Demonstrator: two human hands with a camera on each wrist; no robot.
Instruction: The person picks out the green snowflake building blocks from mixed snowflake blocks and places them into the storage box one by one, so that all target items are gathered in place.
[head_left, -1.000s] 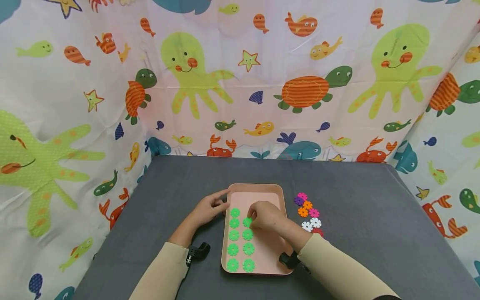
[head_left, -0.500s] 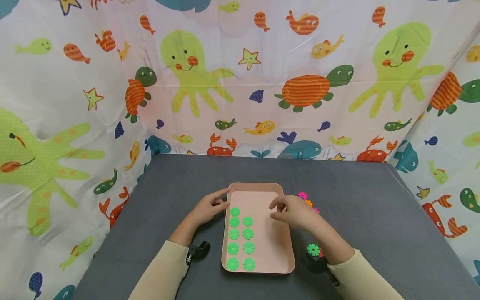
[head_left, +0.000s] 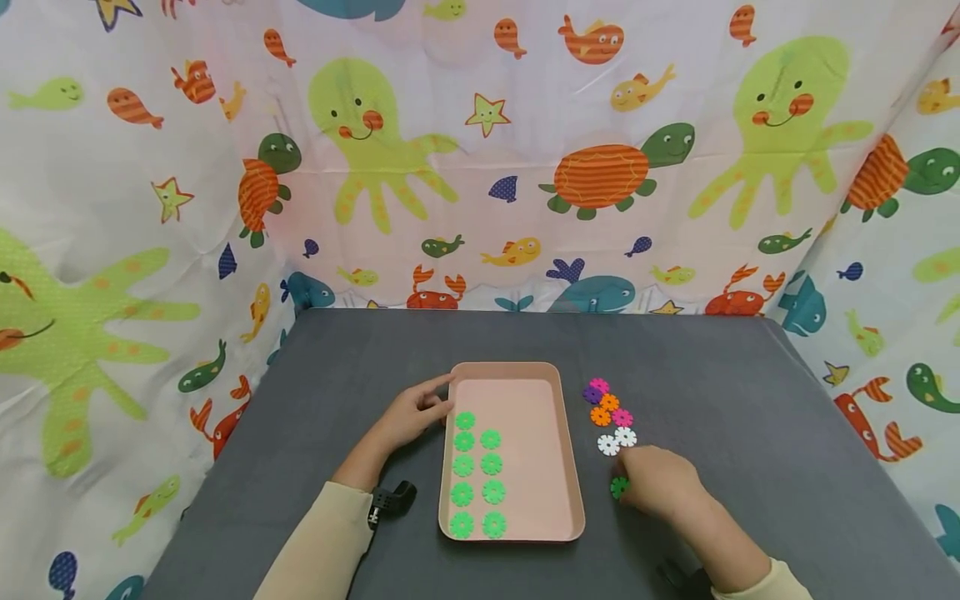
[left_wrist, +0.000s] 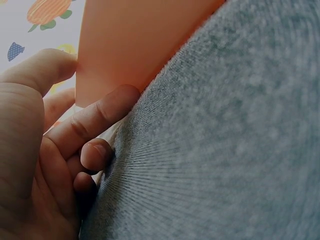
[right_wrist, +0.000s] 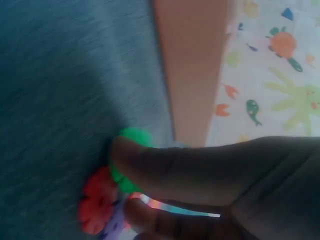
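The left hand [head_left: 407,415] rests at the left side of a pink rectangular tray [head_left: 570,492]; its fingertips touch the outer wall [left_wrist: 130,45] near the far corner. Inside the tray, bright green flower-shaped pieces [head_left: 462,465] lie in two columns on the left. Right of the tray, the right hand [head_left: 660,482] pinches a green flower-shaped piece [head_left: 618,487] at the table. The right wrist view shows the thumb over this green piece [right_wrist: 127,182], with a red flower-shaped piece [right_wrist: 97,202] beside it. The remaining right fingers are partly hidden.
White pieces [head_left: 608,445], orange pieces [head_left: 601,416], pink pieces [head_left: 622,418] and a purple piece [head_left: 592,395] lie in a line right of the tray. A grey cloth [head_left: 360,350] covers the table. A sea-animal curtain [head_left: 480,175] hangs behind and at the sides.
The right hand has let go of a green piece in the tray's second column, then moved right and down to another green piece on the table. The left hand stays at the tray.
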